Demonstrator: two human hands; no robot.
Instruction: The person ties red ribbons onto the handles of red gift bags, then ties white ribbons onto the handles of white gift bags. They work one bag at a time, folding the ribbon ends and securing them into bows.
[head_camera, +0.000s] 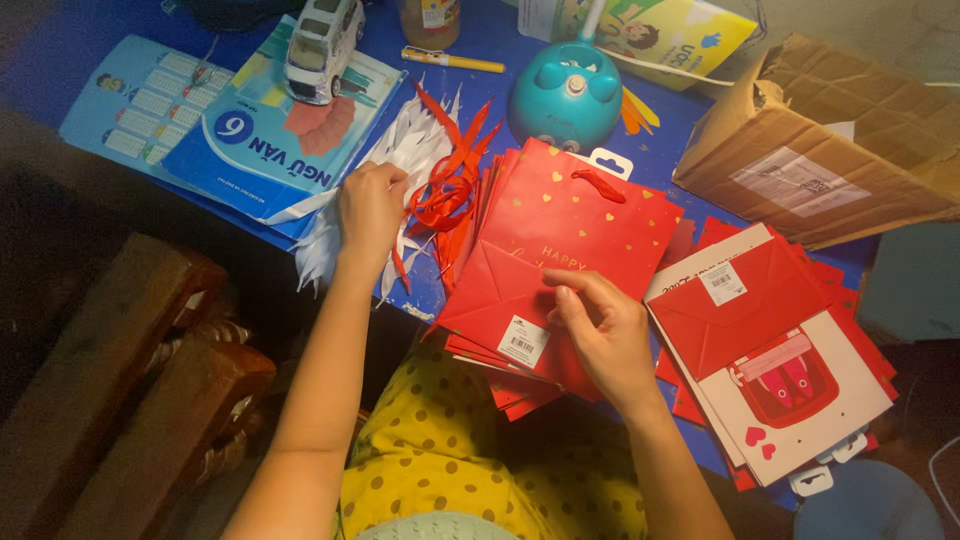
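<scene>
My right hand (600, 335) pinches the bottom fold of the top red paper gift bag (565, 235), which lies flat on a stack of like bags with gold hearts and a red ribbon handle. My left hand (370, 205) rests with curled fingers on a pile of white paper strips (405, 150), beside a tangle of red ribbons (445, 195). Whether the left fingers grip a strip is hidden. A second stack of flat red and white bags (775, 350) lies to the right.
On the blue table (440, 285) are a teal dome-shaped lamp base (565, 95), a toy van (322, 45) on school books (270, 140), a yellow marker (452, 60) and an open cardboard box (830, 140). A wooden chair (130, 380) stands at left.
</scene>
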